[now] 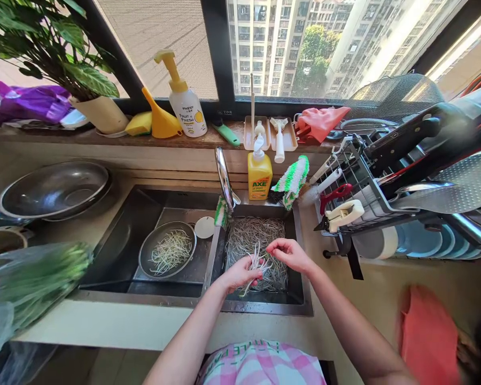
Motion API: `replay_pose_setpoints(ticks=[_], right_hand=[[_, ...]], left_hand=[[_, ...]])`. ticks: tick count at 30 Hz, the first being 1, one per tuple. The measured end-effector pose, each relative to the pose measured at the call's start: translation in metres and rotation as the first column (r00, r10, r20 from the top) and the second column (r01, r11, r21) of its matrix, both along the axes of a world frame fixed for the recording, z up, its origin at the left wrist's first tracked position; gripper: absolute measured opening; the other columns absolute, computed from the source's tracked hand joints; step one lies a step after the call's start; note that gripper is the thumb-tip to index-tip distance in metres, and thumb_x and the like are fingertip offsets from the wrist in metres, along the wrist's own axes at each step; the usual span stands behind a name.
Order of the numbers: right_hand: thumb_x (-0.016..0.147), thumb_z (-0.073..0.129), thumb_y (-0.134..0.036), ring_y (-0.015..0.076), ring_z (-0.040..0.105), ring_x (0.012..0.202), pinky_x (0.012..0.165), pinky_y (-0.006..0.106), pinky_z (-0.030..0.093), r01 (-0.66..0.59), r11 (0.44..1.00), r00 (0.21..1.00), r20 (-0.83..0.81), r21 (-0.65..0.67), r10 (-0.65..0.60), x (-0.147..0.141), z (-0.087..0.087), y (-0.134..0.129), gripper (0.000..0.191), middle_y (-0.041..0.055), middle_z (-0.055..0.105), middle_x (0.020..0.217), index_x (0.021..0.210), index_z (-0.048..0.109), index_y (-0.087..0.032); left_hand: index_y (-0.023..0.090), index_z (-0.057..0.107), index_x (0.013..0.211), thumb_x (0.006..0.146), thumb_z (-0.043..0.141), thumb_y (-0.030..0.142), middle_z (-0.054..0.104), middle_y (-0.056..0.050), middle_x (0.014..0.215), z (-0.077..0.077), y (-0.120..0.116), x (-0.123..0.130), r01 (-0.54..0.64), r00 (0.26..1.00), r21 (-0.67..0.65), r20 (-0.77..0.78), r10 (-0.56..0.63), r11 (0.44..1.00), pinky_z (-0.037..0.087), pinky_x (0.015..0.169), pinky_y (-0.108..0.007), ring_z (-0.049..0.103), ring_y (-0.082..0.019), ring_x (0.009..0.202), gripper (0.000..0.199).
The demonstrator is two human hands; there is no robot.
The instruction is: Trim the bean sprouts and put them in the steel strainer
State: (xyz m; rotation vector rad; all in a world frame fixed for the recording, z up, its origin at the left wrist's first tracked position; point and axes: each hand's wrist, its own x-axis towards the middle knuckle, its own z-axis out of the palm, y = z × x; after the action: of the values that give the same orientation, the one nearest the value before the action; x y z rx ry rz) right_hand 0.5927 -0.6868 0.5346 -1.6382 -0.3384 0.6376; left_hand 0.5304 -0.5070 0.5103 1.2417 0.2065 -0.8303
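Gripping white sprouts (257, 262) in left hand (240, 275) | right hand (289, 253) curled at their 2 o'clock, grip unclear | pan (145, 258) at 9 o'clock

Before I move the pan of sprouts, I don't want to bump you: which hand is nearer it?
Left. The left hand holds sprouts over the right-hand basin, across the divider from the pan; the right hand is over that basin too, farther right.
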Motion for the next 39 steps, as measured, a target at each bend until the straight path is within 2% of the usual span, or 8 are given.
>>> replay_pose_setpoints(ticks=[5,8,13,21,25,28,32,39], right_hand=[[0.073,0.055,-0.024,0.0106,0.051,0.06,0.056,0.021,0.038,-0.276,0.928,0.902,0.268,-0.249,0.34,0.002,0.007,0.011,0.01,0.0007,0.059,0.067,0.074,0.062,-0.016],[0.072,0.057,-0.017,0.012,0.051,0.067,0.061,0.022,0.036,-0.25,0.844,0.718,0.493,-0.475,0.491,0.0,0.004,0.018,0.004,0.0016,0.058,0.07,0.073,0.062,-0.017],[0.078,0.051,-0.018,0.0134,0.047,0.071,0.061,0.023,0.034,-0.202,0.739,0.524,0.566,-0.643,0.636,-0.002,0.009,0.023,0.01,0.0032,0.055,0.073,0.071,0.058,-0.017],[0.071,0.053,-0.013,0.0121,0.045,0.065,0.057,0.021,0.032,-0.171,0.778,0.615,0.551,-0.604,0.563,-0.003,0.006,0.017,0.006,0.0014,0.052,0.068,0.066,0.054,-0.016],[0.069,0.05,-0.01,0.01,0.045,0.059,0.054,0.02,0.033,0.007,0.894,0.806,0.532,-0.449,0.26,-0.001,-0.009,0.016,0.007,-0.0008,0.052,0.063,0.066,0.052,-0.016],[0.075,0.045,-0.013,0.0093,0.046,0.057,0.051,0.019,0.033,0.094,0.939,0.861,0.5,-0.33,0.09,0.007,-0.011,0.012,0.009,-0.0007,0.054,0.065,0.073,0.053,-0.016],[0.08,0.043,-0.015,0.0109,0.049,0.067,0.059,0.02,0.037,-0.1,0.942,0.769,0.576,-0.322,0.278,0.014,0.004,0.008,0.017,0.0021,0.056,0.075,0.089,0.058,-0.018],[0.083,0.044,-0.021,0.0142,0.049,0.073,0.063,0.023,0.036,-0.297,0.71,0.45,0.562,-0.639,0.694,0.017,0.022,0.015,0.02,0.0033,0.054,0.073,0.087,0.063,-0.022]], left_hand=[[0.014,0.051,0.09,0.058,0.068,0.027,0.049,0.002,0.069,0.005,-0.002,0.002,0.047,0.999,0.021,0.012,-0.047,0.999,0.039,0.052,-0.022,0.046,-0.008,0.058,0.038],[0.014,0.051,0.091,0.059,0.067,0.027,0.051,0.002,0.069,0.006,-0.001,0.003,0.07,0.998,0.029,0.004,-0.07,0.997,0.039,0.052,-0.023,0.047,-0.008,0.055,0.038],[0.014,0.051,0.089,0.059,0.067,0.03,0.054,0.002,0.067,0.005,0.001,0.002,0.104,0.995,0.027,-0.014,-0.103,0.994,0.039,0.05,-0.024,0.047,-0.007,0.048,0.038],[0.014,0.048,0.083,0.063,0.062,0.035,0.053,0.002,0.063,0.011,-0.001,0.003,0.127,0.992,0.073,-0.012,-0.127,0.989,0.037,0.048,-0.022,0.046,-0.006,0.046,0.032],[0.014,0.049,0.085,0.063,0.061,0.036,0.051,0.003,0.061,0.01,-0.002,0.003,0.161,0.987,0.09,-0.007,-0.161,0.983,0.037,0.049,-0.022,0.045,-0.006,0.047,0.033],[0.014,0.05,0.089,0.065,0.06,0.036,0.05,0.003,0.061,0.008,0.0,0.003,0.194,0.981,0.069,0.009,-0.195,0.979,0.037,0.048,-0.021,0.045,-0.007,0.048,0.035],[0.015,0.051,0.089,0.064,0.061,0.038,0.051,0.003,0.063,0.006,0.007,0.003,0.264,0.965,0.055,-0.011,-0.263,0.963,0.038,0.048,-0.021,0.045,-0.007,0.049,0.035],[0.016,0.052,0.083,0.065,0.059,0.036,0.052,0.003,0.061,0.007,0.014,0.002,0.455,0.89,0.105,-0.019,-0.455,0.884,0.037,0.048,-0.021,0.046,-0.007,0.047,0.027]])
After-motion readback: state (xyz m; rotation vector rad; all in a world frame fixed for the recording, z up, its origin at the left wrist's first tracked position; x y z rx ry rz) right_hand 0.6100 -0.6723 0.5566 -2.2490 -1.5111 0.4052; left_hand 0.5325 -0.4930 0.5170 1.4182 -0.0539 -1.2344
